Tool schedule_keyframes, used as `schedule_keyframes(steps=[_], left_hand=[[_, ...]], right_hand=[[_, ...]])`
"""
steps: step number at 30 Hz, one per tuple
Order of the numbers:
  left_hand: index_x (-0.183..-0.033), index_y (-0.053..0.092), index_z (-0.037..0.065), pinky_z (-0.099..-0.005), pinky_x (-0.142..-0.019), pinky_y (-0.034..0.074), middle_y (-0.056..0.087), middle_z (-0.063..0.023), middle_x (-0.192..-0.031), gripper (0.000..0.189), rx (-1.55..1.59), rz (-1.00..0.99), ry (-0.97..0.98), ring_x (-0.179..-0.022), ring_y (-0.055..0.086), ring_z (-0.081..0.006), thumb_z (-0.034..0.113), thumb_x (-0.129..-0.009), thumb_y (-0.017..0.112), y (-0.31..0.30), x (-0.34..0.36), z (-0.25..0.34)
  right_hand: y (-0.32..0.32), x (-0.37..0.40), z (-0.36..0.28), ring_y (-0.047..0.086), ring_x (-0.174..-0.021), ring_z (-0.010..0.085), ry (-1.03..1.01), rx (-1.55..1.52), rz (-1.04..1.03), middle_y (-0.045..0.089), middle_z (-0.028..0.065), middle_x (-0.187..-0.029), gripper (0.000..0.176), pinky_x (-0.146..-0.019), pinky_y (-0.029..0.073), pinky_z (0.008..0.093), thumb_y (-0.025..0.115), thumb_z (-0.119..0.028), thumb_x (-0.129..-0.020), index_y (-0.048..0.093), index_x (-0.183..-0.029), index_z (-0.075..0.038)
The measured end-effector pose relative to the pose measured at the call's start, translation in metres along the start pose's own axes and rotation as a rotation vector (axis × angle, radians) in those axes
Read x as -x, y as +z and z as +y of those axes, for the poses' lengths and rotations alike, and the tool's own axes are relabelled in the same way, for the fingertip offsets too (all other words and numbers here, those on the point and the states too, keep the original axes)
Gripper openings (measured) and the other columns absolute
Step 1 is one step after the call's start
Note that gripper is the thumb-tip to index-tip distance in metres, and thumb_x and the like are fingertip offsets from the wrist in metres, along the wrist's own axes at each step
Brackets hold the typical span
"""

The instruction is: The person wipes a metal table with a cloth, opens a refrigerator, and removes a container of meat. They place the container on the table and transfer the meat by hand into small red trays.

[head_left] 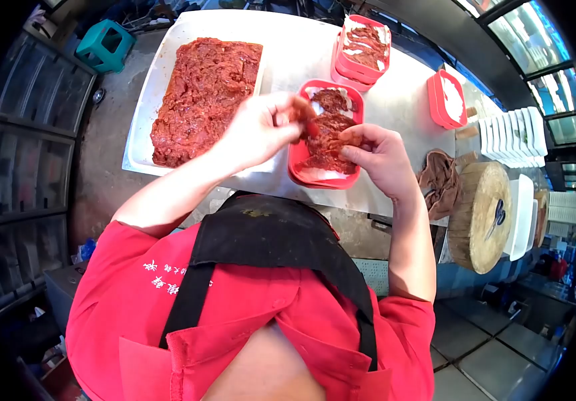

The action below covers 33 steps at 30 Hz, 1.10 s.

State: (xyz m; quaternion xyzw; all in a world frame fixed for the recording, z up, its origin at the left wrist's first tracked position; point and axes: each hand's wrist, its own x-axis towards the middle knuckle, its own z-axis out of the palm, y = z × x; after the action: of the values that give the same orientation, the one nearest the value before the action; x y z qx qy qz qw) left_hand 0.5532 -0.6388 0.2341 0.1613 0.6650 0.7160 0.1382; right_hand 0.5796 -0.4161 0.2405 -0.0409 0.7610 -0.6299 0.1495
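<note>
A red container (359,110) lined with something white stands near the front edge of the steel table, with dark red marinated meat lying in it. Over its left side, my left hand (264,128) pinches a piece of the meat between thumb and fingers. At the right side, my right hand (376,152) grips the edge of a wide meat slice (328,142) spread over the container. To the left, a large white tray (146,110) holds a thick mass of red marinated meat (204,93).
Filled red containers (354,75) are stacked behind; another red container (437,103) stands right. Further right are a brown cloth (439,180), white trays (513,137) and a round wooden block (478,214) with dark-handled scissors (499,212). A green stool (105,45) stands back left.
</note>
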Motion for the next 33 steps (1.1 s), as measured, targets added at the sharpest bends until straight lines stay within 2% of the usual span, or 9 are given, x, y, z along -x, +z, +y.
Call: schedule_keyframes(steps=[4, 7, 9, 13, 15, 16, 21, 27, 33], left_hand=[[-0.09, 0.061, 0.001, -0.0249, -0.066, 0.047, 0.058, -0.0029, -0.072, 0.021, -0.528, -0.131, 0.133, -0.071, 0.055, -0.0091, -0.009, -0.072, 0.057, 0.018, 0.009, -0.021], [-0.085, 0.061, 0.0, -0.0356, -0.069, 0.048, 0.058, -0.0117, -0.072, 0.018, -0.854, -0.257, 0.26, -0.073, 0.059, -0.0261, -0.003, -0.068, 0.06, 0.024, 0.013, -0.022], [-0.085, 0.061, 0.0, -0.0391, -0.073, 0.046, 0.058, -0.0132, -0.076, 0.02, -0.993, -0.265, 0.293, -0.079, 0.056, -0.0314, -0.001, -0.065, 0.06, 0.027, 0.014, -0.021], [-0.087, 0.061, 0.0, -0.0392, -0.075, 0.045, 0.054, -0.0155, -0.083, 0.022, -1.091, -0.135, 0.255, -0.089, 0.052, -0.0322, -0.003, -0.065, 0.058, 0.026, 0.009, -0.008], [-0.09, 0.058, -0.001, -0.0399, -0.076, 0.044, 0.054, -0.0161, -0.083, 0.024, -1.079, 0.045, 0.276, -0.087, 0.052, -0.0326, -0.003, -0.066, 0.056, 0.02, 0.006, -0.003], [-0.09, 0.056, -0.001, -0.0402, -0.075, 0.044, 0.053, -0.016, -0.081, 0.022, -1.058, 0.075, 0.283, -0.085, 0.052, -0.0327, 0.0, -0.068, 0.057, 0.016, 0.004, -0.005], [-0.076, 0.055, 0.001, -0.0395, -0.072, 0.044, 0.054, -0.0155, -0.078, 0.016, -1.075, 0.076, 0.168, -0.079, 0.052, -0.0316, 0.011, -0.069, 0.065, 0.015, -0.001, -0.014], [-0.079, 0.059, 0.004, -0.0382, -0.072, 0.044, 0.052, -0.0122, -0.077, 0.018, -1.061, 0.0, 0.282, -0.079, 0.051, -0.0287, 0.013, -0.068, 0.071, 0.022, 0.004, -0.017], [-0.085, 0.06, 0.001, -0.0276, -0.061, 0.044, 0.056, -0.006, -0.074, 0.019, -0.86, 0.476, 0.235, -0.068, 0.052, -0.0146, 0.009, -0.071, 0.071, -0.01, 0.003, 0.024]], right_hand=[[0.008, 0.008, 0.004, 0.062, -0.072, 0.0208, -0.105, 0.343, -0.057, 0.064, 0.0128, -0.08, 0.013, -0.069, 0.049, 0.0311, 0.063, 0.001, -0.071, 0.065, -0.084, -0.001], [0.005, 0.015, 0.017, 0.061, -0.076, 0.0293, -0.347, 0.763, -0.231, 0.061, 0.0146, -0.08, 0.008, -0.072, 0.049, 0.0368, 0.062, -0.001, -0.072, 0.064, -0.08, 0.0], [0.004, 0.024, 0.016, 0.058, -0.081, 0.0334, -0.355, 0.699, -0.245, 0.06, 0.0149, -0.081, 0.005, -0.074, 0.048, 0.0408, 0.062, -0.003, -0.072, 0.063, -0.077, -0.001], [-0.005, 0.024, 0.017, 0.059, -0.075, 0.0334, -0.537, 0.692, 0.217, 0.061, 0.0159, -0.078, 0.01, -0.07, 0.048, 0.041, 0.064, -0.01, -0.075, 0.062, -0.073, -0.001], [-0.013, 0.023, 0.017, 0.059, -0.065, 0.035, -0.033, 0.778, 0.321, 0.06, 0.0161, -0.067, 0.021, -0.064, 0.048, 0.0428, 0.064, -0.021, -0.079, 0.062, -0.072, -0.002], [-0.013, 0.023, 0.021, 0.06, -0.062, 0.036, 0.052, 0.847, 0.28, 0.06, 0.0176, -0.063, 0.034, -0.06, 0.048, 0.0443, 0.063, -0.034, -0.08, 0.063, -0.07, -0.002], [-0.004, 0.021, 0.038, 0.062, -0.075, 0.0383, 0.22, 0.972, 0.098, 0.063, 0.0218, -0.074, 0.04, -0.069, 0.05, 0.0461, 0.055, -0.037, -0.082, 0.065, -0.07, 0.0], [0.0, 0.021, 0.037, 0.061, -0.078, 0.0398, 0.174, 0.946, 0.124, 0.063, 0.0229, -0.077, 0.034, -0.073, 0.048, 0.0481, 0.046, -0.024, -0.083, 0.064, -0.071, 0.002], [-0.025, 0.016, 0.039, 0.059, -0.07, 0.0408, 0.047, 0.672, 0.148, 0.056, 0.027, -0.068, 0.034, -0.067, 0.045, 0.048, 0.046, -0.023, -0.081, 0.06, -0.068, 0.005]])
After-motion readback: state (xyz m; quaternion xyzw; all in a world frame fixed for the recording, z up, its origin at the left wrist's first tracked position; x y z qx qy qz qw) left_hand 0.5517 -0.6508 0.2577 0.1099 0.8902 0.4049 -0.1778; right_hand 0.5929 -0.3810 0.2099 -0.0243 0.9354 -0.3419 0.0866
